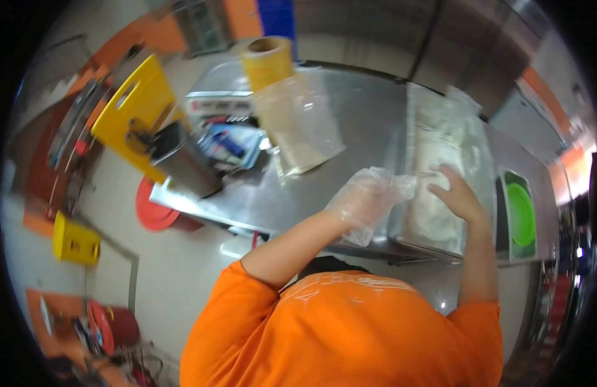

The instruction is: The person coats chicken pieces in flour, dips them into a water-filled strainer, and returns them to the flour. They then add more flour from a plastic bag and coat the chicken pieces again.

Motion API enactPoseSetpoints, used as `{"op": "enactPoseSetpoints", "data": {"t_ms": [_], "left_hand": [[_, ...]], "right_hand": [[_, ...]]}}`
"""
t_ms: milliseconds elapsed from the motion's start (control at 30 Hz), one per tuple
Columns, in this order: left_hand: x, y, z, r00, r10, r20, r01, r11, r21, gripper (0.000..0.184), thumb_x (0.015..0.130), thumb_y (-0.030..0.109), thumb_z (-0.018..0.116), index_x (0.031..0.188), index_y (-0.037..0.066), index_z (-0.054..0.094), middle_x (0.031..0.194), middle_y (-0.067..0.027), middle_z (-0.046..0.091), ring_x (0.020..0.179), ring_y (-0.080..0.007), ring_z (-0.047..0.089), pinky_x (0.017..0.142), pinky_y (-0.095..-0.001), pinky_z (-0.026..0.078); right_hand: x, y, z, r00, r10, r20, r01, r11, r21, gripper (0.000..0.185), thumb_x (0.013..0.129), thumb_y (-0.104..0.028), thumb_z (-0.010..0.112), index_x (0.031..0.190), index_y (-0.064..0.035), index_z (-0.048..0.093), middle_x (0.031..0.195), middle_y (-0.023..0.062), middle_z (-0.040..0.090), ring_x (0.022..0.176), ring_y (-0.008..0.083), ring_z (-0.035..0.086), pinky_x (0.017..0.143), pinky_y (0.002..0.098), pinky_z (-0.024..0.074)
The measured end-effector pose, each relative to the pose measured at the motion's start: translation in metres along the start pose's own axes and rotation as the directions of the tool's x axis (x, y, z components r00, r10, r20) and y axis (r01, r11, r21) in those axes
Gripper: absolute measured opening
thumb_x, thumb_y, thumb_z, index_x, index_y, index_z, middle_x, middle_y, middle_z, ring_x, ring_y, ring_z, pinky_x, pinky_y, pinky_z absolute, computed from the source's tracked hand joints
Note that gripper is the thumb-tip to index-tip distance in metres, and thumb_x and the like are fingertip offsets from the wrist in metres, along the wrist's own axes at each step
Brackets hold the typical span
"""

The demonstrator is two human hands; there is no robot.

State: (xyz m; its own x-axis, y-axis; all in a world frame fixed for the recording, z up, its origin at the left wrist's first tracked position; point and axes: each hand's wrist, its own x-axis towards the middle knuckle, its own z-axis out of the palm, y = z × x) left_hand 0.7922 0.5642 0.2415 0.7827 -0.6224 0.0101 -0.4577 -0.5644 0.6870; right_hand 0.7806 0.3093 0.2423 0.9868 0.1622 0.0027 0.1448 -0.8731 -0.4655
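Note:
My left hand wears a loose, clear plastic glove and is beside the left edge of a long metal tray. Its fingers are blurred inside the plastic, so their closing cannot be made out. Over the tray, my bare right hand has its thumb and fingers apart, with nothing visible between them. Whitish, pale material lies in the tray below that hand, and clear plastic film is bunched at the far end. Whether the right fingertips touch the pale material is unclear.
Left on the metal table stand a yellow roll with plastic film, a scale, a metal container holding utensils and a yellow board. A green basin is at right. A red bin stands on the floor.

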Motion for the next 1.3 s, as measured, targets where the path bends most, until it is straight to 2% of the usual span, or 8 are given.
{"op": "enactPoseSetpoints", "data": {"t_ms": [67,133,200,400,633,767,1067,1300], "left_hand": [[-0.02,-0.063,0.01,0.868,0.396,-0.298,-0.294,0.896,0.334,0.035,0.08,0.028,0.056,0.11,0.01,0.058,0.104,-0.0163,0.061,0.092,-0.0284,0.057,0.079,-0.037,0.046],[-0.07,-0.082,-0.007,0.924,-0.178,-0.339,0.118,0.975,-0.19,0.036,0.086,0.033,0.053,0.113,0.011,0.059,0.106,-0.0126,0.061,0.089,-0.0196,0.059,0.079,-0.0307,0.046],[-0.103,-0.107,-0.009,0.765,-0.642,-0.044,0.229,0.336,-0.914,0.036,0.088,0.032,0.05,0.116,0.011,0.058,0.107,-0.009,0.06,0.086,-0.0149,0.058,0.078,-0.0276,0.046],[-0.207,-0.158,-0.001,0.44,-0.882,-0.168,-0.095,0.14,-0.985,0.035,0.087,0.026,0.049,0.115,0.005,0.056,0.104,-0.0007,0.06,0.076,-0.0059,0.056,0.058,-0.0148,0.041],[-0.283,-0.177,0.026,0.155,-0.966,-0.205,-0.321,0.147,-0.936,0.037,0.085,0.028,0.055,0.115,0.006,0.056,0.111,0.002,0.059,0.082,-0.0052,0.05,0.07,-0.0151,0.039],[-0.308,-0.172,0.03,0.151,-0.958,-0.242,-0.383,0.17,-0.908,0.041,0.087,0.027,0.054,0.12,0.003,0.053,0.113,-0.0004,0.057,0.079,-0.0062,0.047,0.07,-0.0162,0.038],[-0.286,-0.176,0.015,0.182,-0.936,-0.302,-0.449,0.194,-0.872,0.044,0.087,0.019,0.055,0.122,-0.005,0.045,0.12,-0.0123,0.054,0.072,-0.008,0.045,0.063,-0.0174,0.039],[-0.268,-0.163,0.001,0.259,-0.931,-0.258,-0.362,0.154,-0.919,0.037,0.086,0.023,0.055,0.116,0.001,0.054,0.101,-0.0027,0.058,0.073,-0.0063,0.048,0.063,-0.016,0.04]], "right_hand": [[0.012,-0.068,0.008,0.982,-0.191,-0.01,0.191,0.981,0.043,0.044,0.079,-0.028,0.063,0.115,-0.0055,0.053,0.117,0.0201,0.051,0.112,0.0346,0.048,0.093,0.0379,0.0391],[0.036,-0.131,0.025,0.903,-0.425,0.067,0.42,0.905,0.071,0.039,0.08,-0.029,0.062,0.111,-0.0054,0.055,0.115,0.0178,0.053,0.11,0.0333,0.049,0.091,0.0378,0.0404],[0.075,-0.173,0.067,0.782,-0.588,0.209,0.58,0.808,0.104,0.035,0.079,-0.03,0.062,0.106,-0.0066,0.058,0.109,0.0161,0.057,0.103,0.0325,0.053,0.087,0.0389,0.0424],[0.162,-0.263,0.231,0.698,-0.619,0.36,0.596,0.781,0.187,0.022,0.08,-0.024,0.056,0.093,-0.0072,0.062,0.092,0.0145,0.063,0.088,0.0316,0.06,0.076,0.0417,0.046],[0.191,-0.284,0.327,0.605,-0.792,-0.084,0.773,0.61,-0.177,0.016,0.077,-0.015,0.054,0.091,-0.0093,0.061,0.092,0.0053,0.055,0.088,0.0246,0.054,0.076,0.0386,0.0404],[0.162,-0.261,0.335,0.686,-0.679,-0.261,0.714,0.698,0.061,0.019,0.076,-0.016,0.057,0.095,-0.0119,0.059,0.092,0.0033,0.056,0.092,0.0223,0.053,0.077,0.0377,0.0388],[0.193,-0.26,0.331,0.487,-0.858,-0.164,0.724,0.502,-0.473,0.017,0.077,-0.018,0.051,0.09,-0.0144,0.063,0.089,0.0002,0.056,0.085,0.0165,0.05,0.072,0.033,0.0342],[0.199,-0.285,0.336,0.583,-0.81,0.066,0.694,0.455,-0.558,0.015,0.072,-0.016,0.056,0.077,-0.0137,0.07,0.098,0.0,0.054,0.094,0.0187,0.047,0.076,0.035,0.0338]]}}
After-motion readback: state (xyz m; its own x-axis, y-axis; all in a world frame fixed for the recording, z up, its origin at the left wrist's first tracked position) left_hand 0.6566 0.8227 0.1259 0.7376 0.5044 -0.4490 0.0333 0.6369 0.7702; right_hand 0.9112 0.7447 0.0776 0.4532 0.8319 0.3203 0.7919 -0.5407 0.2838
